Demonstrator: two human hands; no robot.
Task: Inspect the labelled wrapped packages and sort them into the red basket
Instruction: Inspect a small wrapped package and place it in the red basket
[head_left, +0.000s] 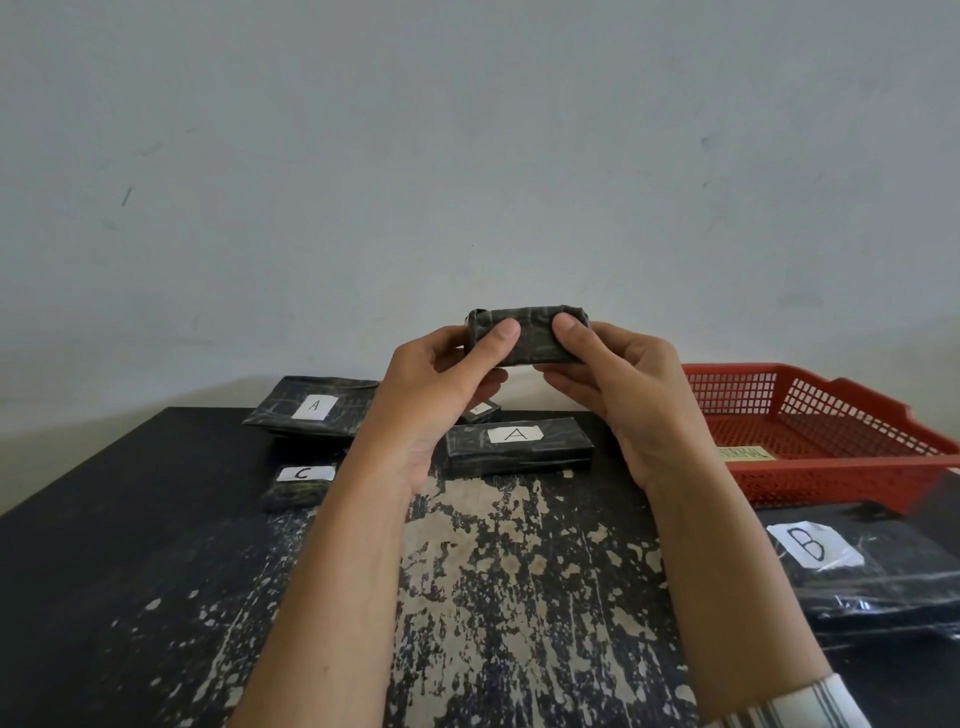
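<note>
While held up by both ends | small package (527, 335) pinched between left hand (441, 384) and right hand (623, 395) | looks light, stiff, slick-wrapped | best gripped at short ends | red basket (810, 415) near right

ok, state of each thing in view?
held package: raised, gripped by left hand and right hand, no label showing
red basket: looks empty
two A packages: on table
C package: on table
B package: beside basket
</note>
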